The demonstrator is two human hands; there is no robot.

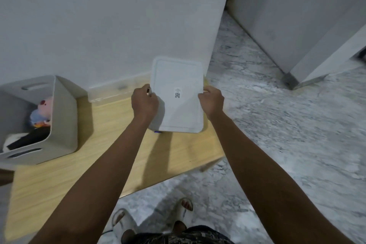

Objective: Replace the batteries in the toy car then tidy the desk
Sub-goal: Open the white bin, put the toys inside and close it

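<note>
Head view, looking down on a pale wooden bench running from lower left of the frame toward centre right; white lid at frame centre, held flat over the far right end of the bench, small printed code label near its middle; left hand gripping the lid's left edge, fingers curled over the rim; right hand gripping the lid's right edge, fingers curled round that rim as well; tiny blue spot just below the lid's lower left corner, too small to identify; clear plastic box behind the left hand, against the white wall, blurred; grey basket at left of the frame, standing on the bench's left part, handle slots in its walls; soft toys inside the basket, pink and blue, with dark cloth below them; marbled grey floor across the right and bottom of the frame; white slippers on the feet at bottom centre; toy car and batteries nowhere recognisable in this view.
</note>
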